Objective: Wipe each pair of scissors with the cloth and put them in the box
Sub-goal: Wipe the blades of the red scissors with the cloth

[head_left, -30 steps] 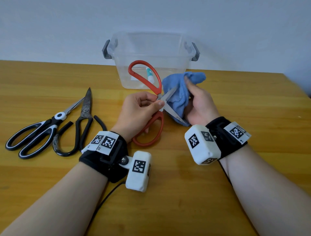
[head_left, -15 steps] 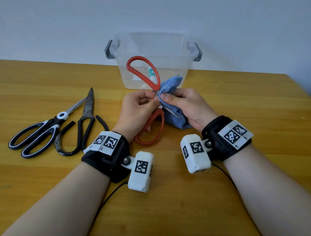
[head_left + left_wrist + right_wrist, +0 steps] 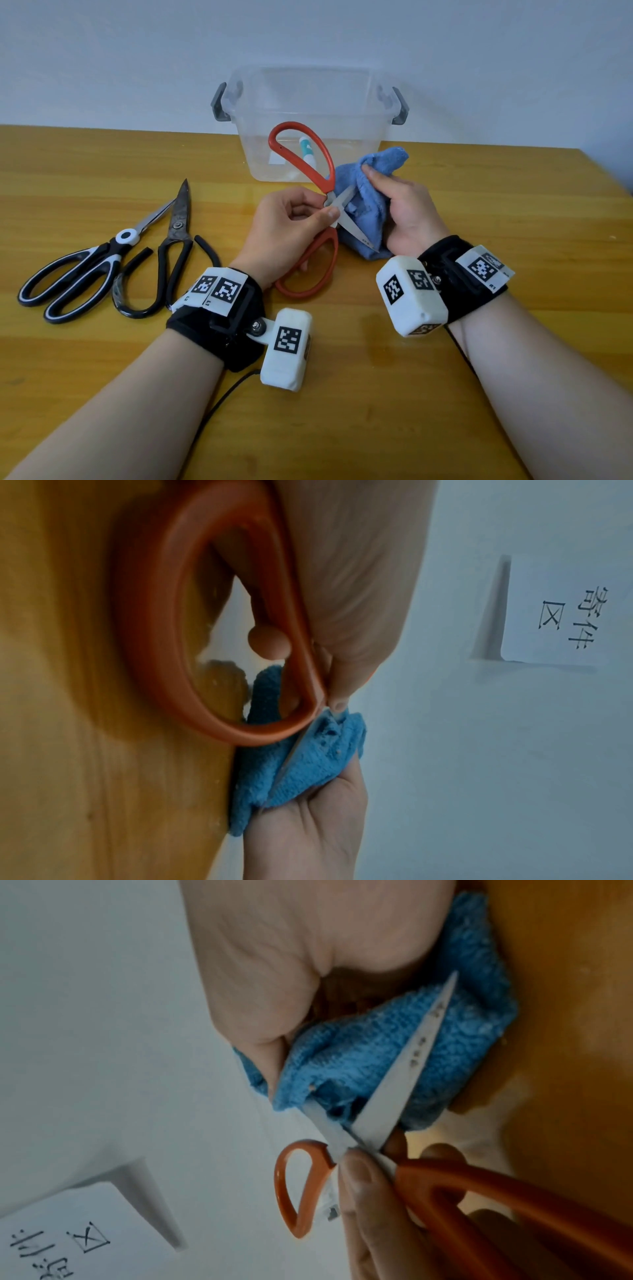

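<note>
My left hand [image 3: 301, 219] pinches the red-handled scissors [image 3: 308, 157] at their pivot, blades spread apart. One red loop stands up in front of the clear plastic box [image 3: 308, 102]; the other loop rests on the table under my palm. My right hand [image 3: 400, 209] grips the blue cloth [image 3: 370, 205] bunched around the upper blade, while the lower blade lies bare against the cloth. The right wrist view shows both blades [image 3: 411, 1058] crossing over the blue cloth [image 3: 359, 1053]. In the left wrist view a red loop [image 3: 192, 615] fills the frame, with the cloth [image 3: 308, 764] beyond.
Two more pairs lie on the wooden table [image 3: 513, 205] at the left: black-and-white-handled scissors [image 3: 85, 270] and dark metal scissors [image 3: 171, 246]. Inside the box lies a small teal-and-white object [image 3: 306, 150]. A wall runs behind the box.
My right hand has slid back along the blade with the cloth, toward the tips, uncovering the pivot area. The left hand holds the scissors in much the same place.
</note>
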Available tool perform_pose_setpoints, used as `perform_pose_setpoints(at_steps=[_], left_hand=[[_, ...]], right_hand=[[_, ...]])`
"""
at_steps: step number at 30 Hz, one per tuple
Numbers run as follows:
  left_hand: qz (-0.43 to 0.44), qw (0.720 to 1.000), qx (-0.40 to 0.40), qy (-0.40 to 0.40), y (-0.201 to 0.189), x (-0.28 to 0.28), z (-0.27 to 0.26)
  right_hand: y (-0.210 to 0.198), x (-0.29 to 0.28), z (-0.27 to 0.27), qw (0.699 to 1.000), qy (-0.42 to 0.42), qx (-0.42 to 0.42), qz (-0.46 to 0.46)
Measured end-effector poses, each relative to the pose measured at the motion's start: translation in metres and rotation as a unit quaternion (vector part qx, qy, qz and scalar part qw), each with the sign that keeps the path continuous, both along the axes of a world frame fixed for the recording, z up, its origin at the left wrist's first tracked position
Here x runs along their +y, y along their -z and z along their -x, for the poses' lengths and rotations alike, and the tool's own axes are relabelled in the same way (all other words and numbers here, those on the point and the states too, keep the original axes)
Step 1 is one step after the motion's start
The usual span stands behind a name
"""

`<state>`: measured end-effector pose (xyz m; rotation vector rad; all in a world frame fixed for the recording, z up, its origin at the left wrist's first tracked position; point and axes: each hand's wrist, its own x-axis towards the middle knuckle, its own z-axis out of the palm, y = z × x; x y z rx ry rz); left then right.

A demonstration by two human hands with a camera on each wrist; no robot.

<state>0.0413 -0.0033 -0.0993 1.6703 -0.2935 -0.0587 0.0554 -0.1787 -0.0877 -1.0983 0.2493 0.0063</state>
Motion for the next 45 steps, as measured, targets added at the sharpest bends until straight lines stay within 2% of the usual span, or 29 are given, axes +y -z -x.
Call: perform_pose_setpoints(at_steps=[4,7,10,13,17,22,33,42,45], left_hand=[[0.025,1.0,0.005,-0.014,-0.001,0.0,0.0],[0.053,0.998,0.002,-0.032,0.0,0.0,-0.002],[0.054,0.998,-0.007,-0.035,0.003,0.0,-0.003],[0.061,0.997,-0.013,-0.038,0.004,0.001,-0.004],[0.064,0.997,-0.02,-0.036,0.006,0.0,-0.004],[0.043,0.999,-0.011,-0.021,0.006,0.002,-0.005],[0.018,1.0,-0.004,-0.007,0.004,0.002,-0.004],[0.009,1.0,0.006,-0.002,0.0,0.0,-0.001],[0.03,0.999,0.007,-0.014,0.001,0.001,-0.002]], right_hand=[[0.001,-0.021,-0.003,0.995,-0.024,0.011,-0.097],[0.002,-0.028,-0.002,0.992,-0.078,0.003,-0.095],[-0.001,-0.019,0.001,0.992,-0.122,-0.013,-0.023],[-0.001,-0.012,0.003,0.991,-0.106,-0.038,0.073],[0.0,-0.007,0.006,0.97,-0.133,-0.078,0.188],[0.001,0.001,0.005,0.955,-0.155,-0.092,0.235],[0.001,0.003,0.006,0.991,-0.065,-0.051,0.105],[0.009,-0.007,-0.005,1.0,-0.022,0.005,0.002],[0.008,-0.014,-0.008,0.999,0.003,0.026,-0.034]])
